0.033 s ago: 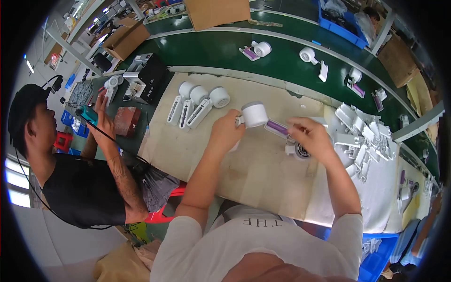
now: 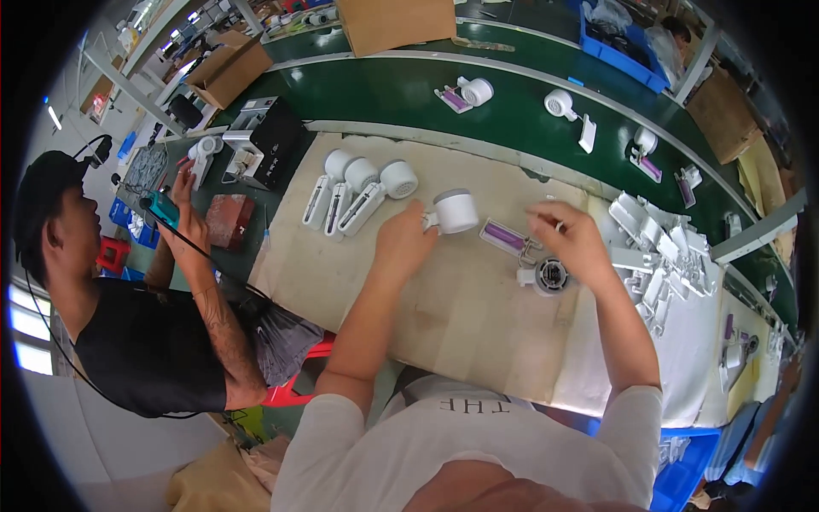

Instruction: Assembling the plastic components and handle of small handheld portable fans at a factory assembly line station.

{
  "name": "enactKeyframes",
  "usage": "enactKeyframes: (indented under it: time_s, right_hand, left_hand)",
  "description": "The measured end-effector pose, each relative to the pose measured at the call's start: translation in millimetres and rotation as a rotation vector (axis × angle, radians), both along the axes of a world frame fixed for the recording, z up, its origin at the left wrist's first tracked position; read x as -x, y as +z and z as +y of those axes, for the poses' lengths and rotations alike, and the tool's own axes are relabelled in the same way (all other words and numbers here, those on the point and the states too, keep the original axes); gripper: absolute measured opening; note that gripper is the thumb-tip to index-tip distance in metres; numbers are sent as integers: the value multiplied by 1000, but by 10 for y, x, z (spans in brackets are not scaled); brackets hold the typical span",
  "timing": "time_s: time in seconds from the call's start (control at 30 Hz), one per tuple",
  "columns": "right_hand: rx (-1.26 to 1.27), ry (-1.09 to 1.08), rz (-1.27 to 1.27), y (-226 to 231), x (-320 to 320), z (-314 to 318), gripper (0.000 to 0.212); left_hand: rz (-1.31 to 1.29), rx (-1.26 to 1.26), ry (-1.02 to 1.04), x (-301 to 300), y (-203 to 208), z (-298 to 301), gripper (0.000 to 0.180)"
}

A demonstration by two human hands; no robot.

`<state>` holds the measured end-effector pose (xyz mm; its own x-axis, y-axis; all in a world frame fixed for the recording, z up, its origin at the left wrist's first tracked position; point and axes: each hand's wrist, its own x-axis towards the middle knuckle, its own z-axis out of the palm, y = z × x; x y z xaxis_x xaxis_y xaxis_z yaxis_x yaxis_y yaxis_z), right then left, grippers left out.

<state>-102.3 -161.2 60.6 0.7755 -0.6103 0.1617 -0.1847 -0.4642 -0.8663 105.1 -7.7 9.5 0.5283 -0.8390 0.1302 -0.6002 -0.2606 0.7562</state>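
Observation:
My left hand (image 2: 405, 243) grips a white round-headed handheld device (image 2: 455, 212) by its handle side, with the grey-rimmed head standing out to the right. The fingers hide most of the handle. My right hand (image 2: 567, 239) hovers over the table with thumb and fingertips brought together; whatever is between them is too small to name. Just below and left of it lies an opened device, with a purple cell in its white handle (image 2: 506, 236) and a dark round face on its head (image 2: 551, 275). Three closed white devices (image 2: 360, 173) lie side by side beyond my left hand.
White plastic shells (image 2: 657, 247) are heaped at the right. Several part-built devices (image 2: 474, 90) lie on the green conveyor (image 2: 367, 90) behind. At the left a co-worker (image 2: 145, 324) holds a teal power screwdriver (image 2: 160, 209) beside a black machine (image 2: 264, 141). A blue bin (image 2: 695, 465) stands lower right.
My left hand and the device in it have shifted slightly left and down. My right hand has drawn a little right, away from the opened device, and shows more of the dark face.

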Motion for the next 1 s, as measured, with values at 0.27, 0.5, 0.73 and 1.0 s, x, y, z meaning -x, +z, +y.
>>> enactKeyframes:
  time_s: [0.27,0.5,0.73,1.0]
  right_hand:
    - [376,6,219,-438,-1543,-1340,43]
    - [450,-418,275,-873,-2891,-1944,78]
    - [510,-65,344,-180,-2568,-1632,70]
    - [348,429,31,779,-1080,-556,66]
  left_hand:
    - [-504,-159,442,-599,-192,54,30]
    - [-812,-50,493,-579,-74,-9,39]
    - [-494,537,105,-631,-219,79,34]
    - [938,809,244,-417,-431,-312,35]
